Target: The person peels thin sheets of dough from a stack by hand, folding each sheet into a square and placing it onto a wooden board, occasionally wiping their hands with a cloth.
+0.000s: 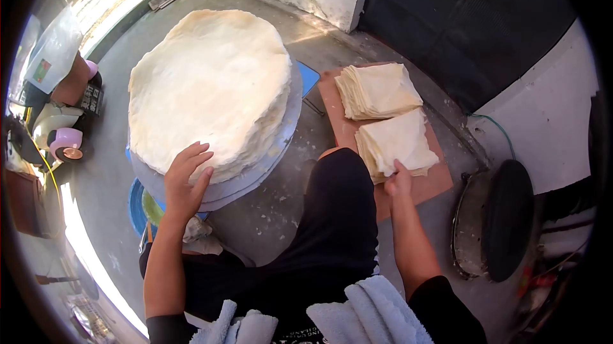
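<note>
A tall stack of round, thin flatbread sheets [211,82] rests on a round grey board [292,111] to the left of my knees. My left hand [186,178] is at the near edge of this stack, fingers apart, holding nothing; whether the fingertips touch the top sheet is hard to tell. On the right, my right hand [399,181] pinches the near corner of a folded flatbread [399,139] on top of the nearer pile. Behind it sits a second pile of folded flatbreads [377,88]. Both piles lie on a reddish-brown board [437,187].
Part of a blue stool [308,79] shows beside the round board. A blue basin [136,206] stands at lower left. At far left is a pink-and-white scooter [64,139]. A round black pan-like object [507,219] leans at the right, near a dark door [460,24].
</note>
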Motion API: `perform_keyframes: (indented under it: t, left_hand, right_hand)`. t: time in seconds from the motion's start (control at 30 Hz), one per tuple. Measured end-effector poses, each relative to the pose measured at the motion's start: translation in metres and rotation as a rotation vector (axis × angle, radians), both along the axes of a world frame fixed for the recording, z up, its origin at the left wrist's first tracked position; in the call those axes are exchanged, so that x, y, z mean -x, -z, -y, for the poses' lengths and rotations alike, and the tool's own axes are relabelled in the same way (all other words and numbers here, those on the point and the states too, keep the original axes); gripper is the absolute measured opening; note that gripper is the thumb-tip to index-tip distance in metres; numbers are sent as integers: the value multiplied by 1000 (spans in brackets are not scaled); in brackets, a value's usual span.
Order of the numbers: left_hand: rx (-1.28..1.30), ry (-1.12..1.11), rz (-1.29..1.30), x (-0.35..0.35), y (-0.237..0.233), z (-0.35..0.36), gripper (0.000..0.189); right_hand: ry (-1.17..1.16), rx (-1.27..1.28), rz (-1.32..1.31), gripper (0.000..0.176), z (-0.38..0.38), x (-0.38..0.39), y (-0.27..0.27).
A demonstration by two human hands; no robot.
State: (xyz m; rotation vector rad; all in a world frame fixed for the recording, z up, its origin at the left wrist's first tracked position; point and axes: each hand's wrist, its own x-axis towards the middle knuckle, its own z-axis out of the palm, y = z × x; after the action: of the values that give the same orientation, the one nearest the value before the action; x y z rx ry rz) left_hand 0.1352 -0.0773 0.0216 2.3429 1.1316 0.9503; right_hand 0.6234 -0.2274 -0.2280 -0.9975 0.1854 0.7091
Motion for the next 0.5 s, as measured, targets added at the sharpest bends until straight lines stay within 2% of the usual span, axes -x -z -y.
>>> perform_keyframes:
  t: [0.03, 0.13, 0.27, 0.37, 0.43, 0.5]
  left_hand:
    - [-2, -11, -8, 0, 1, -1, 29]
    - [-6, -21, -54, 5, 1, -1, 28]
    - [-8, -37, -54, 6, -1, -2, 28]
    - [46, -37, -49, 5, -3, -1, 28]
    - [12, -19, -58, 5, -3, -1, 27]
    - [11, -8, -59, 7, -2, -3, 28]
  right_hand:
    - [-10, 77, -140, 35, -5, 12, 2]
    - [30, 199, -110, 29, -8, 25, -11]
    - [8, 170, -116, 25, -8, 19, -13]
    - [2, 258, -89, 26, -9, 19, 8]
    - [-13, 151, -83, 23, -7, 16, 26]
    - [-86, 171, -121, 22, 5, 17, 10]
